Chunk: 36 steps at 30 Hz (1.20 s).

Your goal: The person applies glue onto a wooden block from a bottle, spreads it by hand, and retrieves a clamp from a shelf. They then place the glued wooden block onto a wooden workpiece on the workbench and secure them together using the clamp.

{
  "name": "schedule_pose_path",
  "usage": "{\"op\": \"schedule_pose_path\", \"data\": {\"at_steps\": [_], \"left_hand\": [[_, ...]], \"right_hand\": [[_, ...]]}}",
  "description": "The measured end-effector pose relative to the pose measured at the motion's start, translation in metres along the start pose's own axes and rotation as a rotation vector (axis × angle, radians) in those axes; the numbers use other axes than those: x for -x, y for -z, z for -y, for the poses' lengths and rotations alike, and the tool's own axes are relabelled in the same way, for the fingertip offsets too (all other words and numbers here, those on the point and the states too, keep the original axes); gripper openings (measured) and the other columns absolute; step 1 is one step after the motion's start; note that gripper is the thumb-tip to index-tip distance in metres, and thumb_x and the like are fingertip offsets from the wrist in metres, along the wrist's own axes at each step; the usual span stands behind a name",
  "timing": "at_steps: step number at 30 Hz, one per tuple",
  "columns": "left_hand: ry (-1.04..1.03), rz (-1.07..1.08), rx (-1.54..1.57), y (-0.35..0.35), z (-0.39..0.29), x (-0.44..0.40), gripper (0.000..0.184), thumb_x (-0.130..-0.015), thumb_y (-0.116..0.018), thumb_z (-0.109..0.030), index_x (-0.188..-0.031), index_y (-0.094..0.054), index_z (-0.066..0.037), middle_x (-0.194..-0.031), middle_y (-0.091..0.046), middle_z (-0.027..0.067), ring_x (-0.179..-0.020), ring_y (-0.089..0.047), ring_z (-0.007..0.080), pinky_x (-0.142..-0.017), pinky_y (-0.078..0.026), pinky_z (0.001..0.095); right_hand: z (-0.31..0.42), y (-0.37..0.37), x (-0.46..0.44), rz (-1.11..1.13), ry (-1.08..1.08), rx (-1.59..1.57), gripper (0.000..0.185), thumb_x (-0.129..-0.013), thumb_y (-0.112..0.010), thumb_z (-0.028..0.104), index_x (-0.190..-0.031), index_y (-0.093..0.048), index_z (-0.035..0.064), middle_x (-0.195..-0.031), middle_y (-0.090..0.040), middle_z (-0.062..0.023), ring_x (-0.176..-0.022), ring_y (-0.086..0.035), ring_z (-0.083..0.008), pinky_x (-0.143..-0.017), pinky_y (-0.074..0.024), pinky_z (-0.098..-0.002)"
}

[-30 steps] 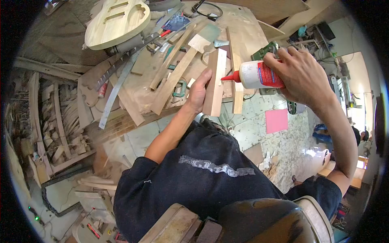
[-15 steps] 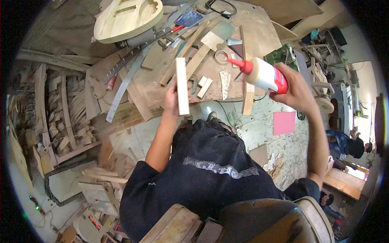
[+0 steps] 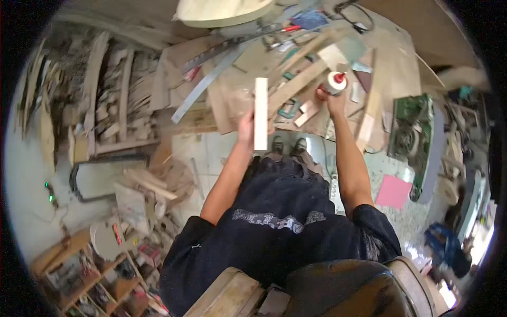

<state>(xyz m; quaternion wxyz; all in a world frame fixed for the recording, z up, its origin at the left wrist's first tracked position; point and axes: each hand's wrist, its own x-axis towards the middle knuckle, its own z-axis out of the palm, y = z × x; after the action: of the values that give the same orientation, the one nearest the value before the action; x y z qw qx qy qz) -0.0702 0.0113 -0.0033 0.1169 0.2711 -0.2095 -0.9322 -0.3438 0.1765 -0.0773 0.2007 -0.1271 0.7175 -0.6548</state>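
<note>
Over the workbench's [image 3: 396, 61] near edge, the left hand [image 3: 246, 129] grips a squared wooden block [image 3: 261, 112] around its lower half; farther right, the right hand [image 3: 332, 100] clasps a red-nozzled glue bottle [image 3: 335, 84].

The pale, straight, rectangular wooden bar [image 3: 261, 113] was in the left hand [image 3: 246, 128], its long narrow face turned upward. The white plastic bottle with red cap [image 3: 334, 83] was in the right hand [image 3: 335, 100], cap uppermost, slightly blurred.

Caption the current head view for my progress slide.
Left hand holds a long pale rectangular wooden block; right hand holds a red-capped white bottle.
</note>
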Motion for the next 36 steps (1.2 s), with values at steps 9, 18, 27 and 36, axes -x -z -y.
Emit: {"op": "schedule_pose_path", "data": {"at_steps": [9,18,27,36], "left_hand": [[0.049,0.187,0.068,-0.050,-0.008,0.010,0.038,-0.107,-0.033,-0.038,-0.120,-0.053,-0.008,-0.091,-0.057,0.0098,-0.064,-0.051,0.0186,-0.056,-0.043,0.0328],[0.222,0.299,0.053,-0.076,0.008,0.005,0.041,-0.107,-0.034,-0.040,-0.118,-0.055,-0.007,-0.090,-0.058,0.0100,-0.058,-0.048,0.0194,-0.053,-0.042,0.0326],[0.468,0.476,-0.097,-0.105,0.039,-0.017,0.048,-0.104,-0.040,-0.042,-0.136,-0.046,-0.006,-0.094,-0.052,0.0096,-0.063,-0.046,0.0169,-0.053,-0.039,0.0312],[0.508,0.400,-0.297,-0.159,0.043,0.000,0.042,-0.106,-0.040,-0.040,-0.102,-0.065,-0.006,-0.073,-0.061,0.0027,-0.051,-0.055,0.0128,-0.044,-0.044,0.0265]], "right_hand": [[-0.015,0.002,0.010,-0.110,0.011,0.180,0.080,-0.069,-0.091,0.021,-0.134,-0.050,0.0001,-0.122,-0.066,-0.0150,-0.111,-0.064,-0.0263,-0.094,-0.0512,-0.0364],[0.040,0.075,0.129,-0.354,-0.093,0.140,0.067,-0.094,-0.068,0.036,-0.143,-0.044,-0.0036,-0.132,-0.057,-0.0266,-0.116,-0.062,-0.0349,-0.098,-0.0490,-0.0418],[0.145,0.099,0.204,-0.514,0.404,0.875,0.061,-0.099,-0.055,0.041,-0.149,-0.045,0.0070,-0.154,-0.036,-0.0256,-0.142,-0.031,-0.0429,-0.118,-0.0235,-0.0489],[0.209,0.071,0.212,-0.150,0.635,1.036,0.066,-0.095,-0.039,0.071,-0.141,-0.060,0.0285,-0.159,-0.028,-0.0201,-0.147,-0.021,-0.0406,-0.119,-0.0168,-0.0513]]}}
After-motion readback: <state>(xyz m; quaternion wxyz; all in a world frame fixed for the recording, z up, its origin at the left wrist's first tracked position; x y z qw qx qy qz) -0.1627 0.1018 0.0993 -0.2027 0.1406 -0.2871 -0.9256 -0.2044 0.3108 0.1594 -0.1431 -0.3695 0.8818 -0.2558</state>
